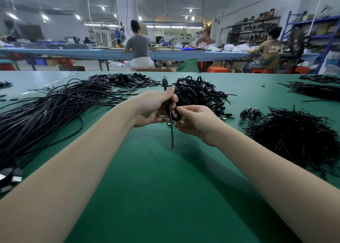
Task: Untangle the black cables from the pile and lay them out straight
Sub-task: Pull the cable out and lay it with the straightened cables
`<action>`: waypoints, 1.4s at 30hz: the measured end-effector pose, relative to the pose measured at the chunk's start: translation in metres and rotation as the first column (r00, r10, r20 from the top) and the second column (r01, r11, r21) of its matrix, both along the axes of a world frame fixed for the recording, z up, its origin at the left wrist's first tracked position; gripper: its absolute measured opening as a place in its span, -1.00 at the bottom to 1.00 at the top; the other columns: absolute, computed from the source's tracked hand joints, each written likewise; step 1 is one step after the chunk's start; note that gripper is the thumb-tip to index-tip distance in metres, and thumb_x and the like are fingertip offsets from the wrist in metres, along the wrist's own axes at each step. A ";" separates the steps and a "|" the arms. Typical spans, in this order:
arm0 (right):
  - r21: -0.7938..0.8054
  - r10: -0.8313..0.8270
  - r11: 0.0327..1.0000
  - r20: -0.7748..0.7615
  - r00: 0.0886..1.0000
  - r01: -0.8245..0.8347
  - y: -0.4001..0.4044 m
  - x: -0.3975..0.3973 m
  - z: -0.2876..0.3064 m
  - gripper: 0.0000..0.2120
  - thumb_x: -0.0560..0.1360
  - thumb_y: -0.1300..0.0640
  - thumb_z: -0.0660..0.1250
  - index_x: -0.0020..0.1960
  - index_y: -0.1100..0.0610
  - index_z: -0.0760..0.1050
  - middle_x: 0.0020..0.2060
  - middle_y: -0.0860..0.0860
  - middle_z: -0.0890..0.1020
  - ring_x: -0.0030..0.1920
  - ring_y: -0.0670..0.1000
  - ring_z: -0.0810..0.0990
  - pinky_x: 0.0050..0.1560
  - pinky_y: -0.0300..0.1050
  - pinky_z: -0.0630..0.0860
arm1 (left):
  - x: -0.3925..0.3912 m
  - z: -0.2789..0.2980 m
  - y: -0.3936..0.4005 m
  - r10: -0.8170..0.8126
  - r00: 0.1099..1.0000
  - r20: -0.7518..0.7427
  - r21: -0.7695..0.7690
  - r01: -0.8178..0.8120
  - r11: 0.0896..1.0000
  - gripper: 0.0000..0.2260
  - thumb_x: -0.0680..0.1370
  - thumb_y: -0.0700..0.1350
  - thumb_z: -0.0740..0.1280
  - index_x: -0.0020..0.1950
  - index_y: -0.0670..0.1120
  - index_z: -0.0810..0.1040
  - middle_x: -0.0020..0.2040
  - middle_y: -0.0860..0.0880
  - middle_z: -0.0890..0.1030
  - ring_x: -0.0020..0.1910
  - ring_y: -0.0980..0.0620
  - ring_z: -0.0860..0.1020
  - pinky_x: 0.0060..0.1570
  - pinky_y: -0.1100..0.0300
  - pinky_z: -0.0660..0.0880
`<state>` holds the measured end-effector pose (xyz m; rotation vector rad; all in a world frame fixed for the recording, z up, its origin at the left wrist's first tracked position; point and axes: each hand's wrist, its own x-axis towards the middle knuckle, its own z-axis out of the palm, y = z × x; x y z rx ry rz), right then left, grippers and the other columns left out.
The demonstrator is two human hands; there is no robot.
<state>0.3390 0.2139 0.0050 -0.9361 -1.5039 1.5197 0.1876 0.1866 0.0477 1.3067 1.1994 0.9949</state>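
Above the middle of the green table (156, 178), my left hand (154, 108) grips a folded black cable (172, 132). Its plug end sticks up past my fingers and its loose end hangs down toward the table. My right hand (195, 121) pinches a loop of the same cable just beside the left hand. Behind my hands lies the tangled pile of coiled black cables (198, 93). On the left, a long bundle of straightened black cables (47, 112) stretches across the table.
A heap of black twist ties (294, 137) sits at the right, with a small coiled cable (250, 113) beside it. More cable bundles (312, 91) lie far right. A row of black plugs (125, 80) lies at the back. Several people sit at a far bench.
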 end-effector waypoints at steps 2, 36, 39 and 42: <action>0.023 0.001 1.000 0.027 1.000 -0.002 0.000 0.000 -0.001 -0.88 0.59 0.11 0.27 -0.02 0.11 0.57 -0.44 -0.13 0.62 -0.41 -0.12 0.60 0.01 -0.07 0.59 | 0.000 -0.002 0.001 0.065 0.993 -0.098 0.038 -0.062 0.997 -0.67 0.64 0.15 0.11 -0.18 -0.01 0.47 -0.31 0.05 0.56 -0.26 0.08 0.54 -0.16 0.21 0.41; -0.012 0.311 0.950 0.059 0.949 -0.311 -0.006 0.002 0.001 -0.77 0.62 -0.04 0.18 0.01 0.12 0.45 -0.19 -0.03 0.51 -0.30 -0.05 0.53 -0.14 -0.13 0.56 | 0.019 -0.022 0.004 0.054 0.995 0.087 0.155 -0.067 0.986 -0.68 0.67 0.03 0.07 -0.19 -0.08 0.43 -0.20 -0.03 0.50 -0.29 0.03 0.39 -0.24 0.17 0.32; 0.071 0.243 0.964 0.155 0.957 -0.257 -0.006 0.000 0.002 -0.80 0.63 -0.03 0.16 -0.03 0.09 0.40 -0.28 -0.04 0.42 -0.40 -0.10 0.39 -0.29 -0.22 0.50 | 0.019 -0.022 0.004 0.053 0.994 0.094 0.137 -0.066 0.988 -0.68 0.67 0.03 0.07 -0.19 -0.07 0.42 -0.20 -0.05 0.46 -0.33 0.02 0.35 -0.31 0.19 0.29; 0.157 0.201 0.957 0.241 0.949 -0.242 -0.007 -0.001 0.003 -0.83 0.63 -0.03 0.16 -0.08 0.02 0.35 -0.32 -0.05 0.38 -0.45 -0.13 0.31 -0.38 -0.26 0.42 | 0.021 -0.022 0.005 0.070 0.991 0.115 0.121 -0.084 0.989 -0.68 0.67 0.04 0.08 -0.20 -0.06 0.43 -0.21 -0.04 0.46 -0.34 0.02 0.36 -0.33 0.20 0.32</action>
